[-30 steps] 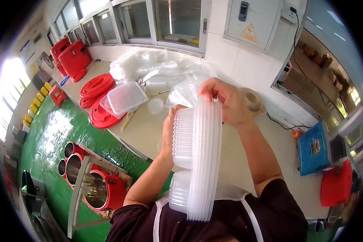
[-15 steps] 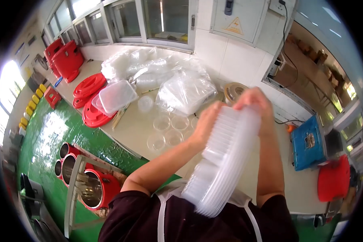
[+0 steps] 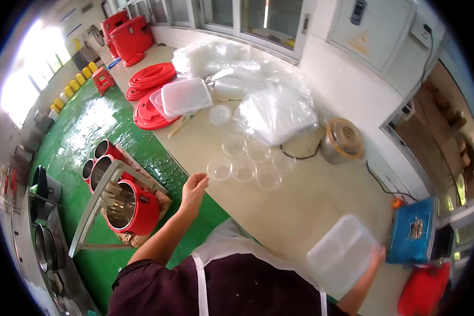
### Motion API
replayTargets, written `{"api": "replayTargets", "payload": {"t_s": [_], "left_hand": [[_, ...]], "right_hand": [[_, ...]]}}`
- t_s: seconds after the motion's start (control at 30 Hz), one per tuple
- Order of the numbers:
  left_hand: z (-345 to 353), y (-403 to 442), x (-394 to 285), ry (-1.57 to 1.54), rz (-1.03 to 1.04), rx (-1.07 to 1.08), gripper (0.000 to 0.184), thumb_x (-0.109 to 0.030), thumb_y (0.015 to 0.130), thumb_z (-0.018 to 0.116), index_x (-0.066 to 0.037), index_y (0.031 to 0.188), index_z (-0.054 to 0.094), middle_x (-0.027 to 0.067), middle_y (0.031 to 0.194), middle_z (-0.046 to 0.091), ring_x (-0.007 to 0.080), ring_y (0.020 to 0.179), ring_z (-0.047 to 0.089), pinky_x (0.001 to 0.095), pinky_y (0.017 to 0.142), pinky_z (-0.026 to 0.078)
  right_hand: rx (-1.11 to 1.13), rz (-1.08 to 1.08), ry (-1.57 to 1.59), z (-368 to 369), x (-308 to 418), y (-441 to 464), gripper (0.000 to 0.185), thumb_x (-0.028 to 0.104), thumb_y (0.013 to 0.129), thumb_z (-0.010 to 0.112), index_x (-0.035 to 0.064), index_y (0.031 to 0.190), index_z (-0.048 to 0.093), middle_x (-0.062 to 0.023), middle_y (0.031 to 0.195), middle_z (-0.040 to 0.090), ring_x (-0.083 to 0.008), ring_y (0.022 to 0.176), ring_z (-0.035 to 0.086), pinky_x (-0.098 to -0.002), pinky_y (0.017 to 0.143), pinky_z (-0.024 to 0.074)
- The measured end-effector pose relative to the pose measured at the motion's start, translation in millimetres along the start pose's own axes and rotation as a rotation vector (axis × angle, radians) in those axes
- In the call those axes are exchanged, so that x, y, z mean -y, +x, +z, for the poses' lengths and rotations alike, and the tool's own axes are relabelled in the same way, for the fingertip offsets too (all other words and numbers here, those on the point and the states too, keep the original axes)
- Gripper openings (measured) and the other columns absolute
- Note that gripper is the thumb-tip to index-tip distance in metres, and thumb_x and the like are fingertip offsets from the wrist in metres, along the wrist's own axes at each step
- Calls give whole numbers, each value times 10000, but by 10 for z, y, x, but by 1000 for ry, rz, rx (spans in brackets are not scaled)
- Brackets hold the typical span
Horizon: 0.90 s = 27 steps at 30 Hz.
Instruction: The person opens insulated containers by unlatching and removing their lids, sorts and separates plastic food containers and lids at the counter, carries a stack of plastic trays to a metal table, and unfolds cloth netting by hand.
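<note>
My right hand (image 3: 376, 258) grips the right edge of a stack of translucent plastic food containers (image 3: 342, 255) at the front right of the table. The upper face shows divided compartments, and some of it is blurred. My left hand (image 3: 194, 192) is over the table's front edge, with loosely bent fingers and nothing visible in them. Nearest to it is a clear round plastic cup (image 3: 219, 169), one of several grouped on the table (image 3: 300, 216). Beyond the cups lies a clear plastic bag (image 3: 279, 113) of containers.
Red lids (image 3: 152, 113) with a translucent rectangular lid (image 3: 187, 97) on them are at the back left. A lidded metal pot (image 3: 343, 141) stands by the wall. A blue insulated bag (image 3: 412, 231) is at far right. Red insulated barrels (image 3: 137, 210) stand on the wet green floor.
The stack has gone from upright between both hands down to the right, now in my right hand alone. My left hand has let go and moved left. The view has shifted.
</note>
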<state>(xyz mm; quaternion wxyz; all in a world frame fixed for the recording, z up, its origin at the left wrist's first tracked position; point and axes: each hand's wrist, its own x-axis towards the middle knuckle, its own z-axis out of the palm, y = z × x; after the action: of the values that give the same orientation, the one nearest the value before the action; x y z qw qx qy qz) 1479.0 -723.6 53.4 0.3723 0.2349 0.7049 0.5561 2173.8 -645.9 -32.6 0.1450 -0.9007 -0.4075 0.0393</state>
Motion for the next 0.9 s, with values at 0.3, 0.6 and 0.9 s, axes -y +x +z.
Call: {"api": "replayTargets", "payload": {"t_s": [0.3, 0.6, 0.9], "left_hand": [[-457, 1710, -357, 69, 401, -126, 270, -171, 850, 577, 25, 1036, 584, 49, 865, 601, 123, 779, 532, 258, 709, 436], [-1148, 5052, -1926, 629, 803, -363, 198, -275, 838, 577, -109, 902, 663, 106, 918, 595, 273, 874, 585, 376, 742, 462], [-917, 6533, -1536, 1064, 1117, -206, 168, -106, 795, 561, -129, 947, 627, 65, 963, 561, 235, 935, 567, 371, 769, 493]], "right_hand": [[-374, -284, 204, -355, 523, -494, 478, 198, 824, 581, 20, 1254, 471, -175, 1261, 497, -318, 1186, 440, -404, 1020, 314], [-64, -356, 339, 163, 3673, -1476, 356, 53, 817, 523, 87, 1171, 535, -66, 1099, 557, -194, 998, 541, -292, 782, 453], [329, -912, 376, 214, 6348, -2625, 281, -10, 745, 589, 20, 1024, 586, -105, 968, 593, -215, 885, 586, -280, 713, 470]]}}
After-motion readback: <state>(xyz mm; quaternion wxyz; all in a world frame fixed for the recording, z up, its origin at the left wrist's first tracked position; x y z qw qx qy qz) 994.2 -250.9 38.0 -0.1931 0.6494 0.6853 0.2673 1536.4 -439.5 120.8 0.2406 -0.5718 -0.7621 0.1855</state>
